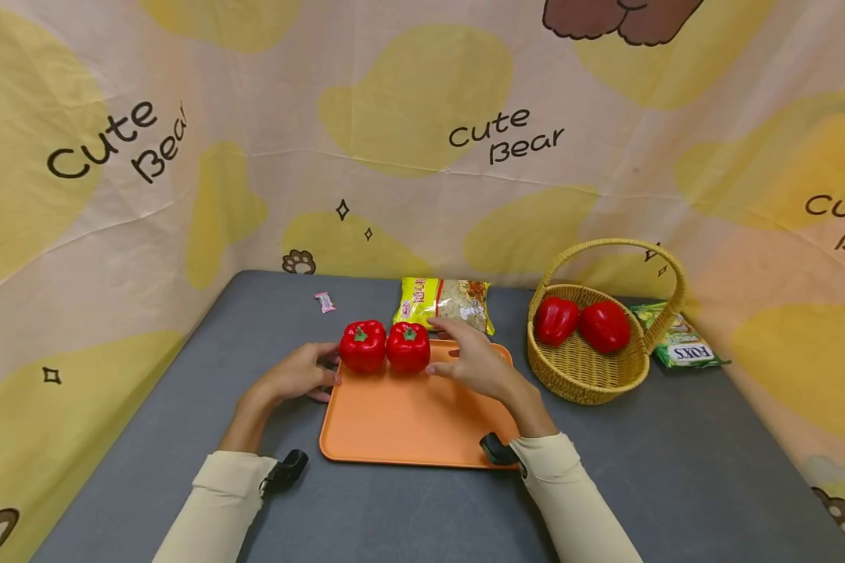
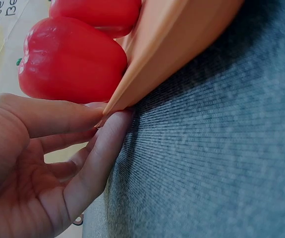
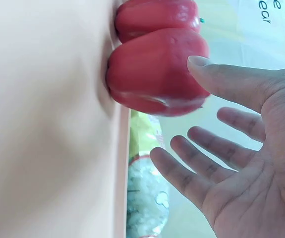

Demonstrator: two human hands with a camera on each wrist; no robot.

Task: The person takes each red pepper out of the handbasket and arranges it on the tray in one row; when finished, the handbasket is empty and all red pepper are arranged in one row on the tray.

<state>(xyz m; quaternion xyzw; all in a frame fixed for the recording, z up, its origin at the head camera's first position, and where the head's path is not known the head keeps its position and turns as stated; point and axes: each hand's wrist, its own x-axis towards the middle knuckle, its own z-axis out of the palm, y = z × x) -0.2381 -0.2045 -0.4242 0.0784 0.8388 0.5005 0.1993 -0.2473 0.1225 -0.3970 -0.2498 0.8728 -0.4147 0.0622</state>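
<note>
Two red bell peppers stand side by side at the back left of an orange tray, the left pepper and the right pepper, green stems up. At the tray's left edge, my left hand pinches the rim; the left wrist view shows the thumb above it and a finger beneath. My right hand is spread over the tray, just right of the right pepper. In the right wrist view its thumb overlaps that pepper; whether they touch, I cannot tell. The other fingers hold nothing.
A wicker basket with a tall handle holds two more red peppers on the right. Behind it lies a green FOX'S packet. A yellow and clear bag lies behind the tray, and a small pink-wrapped sweet at back left.
</note>
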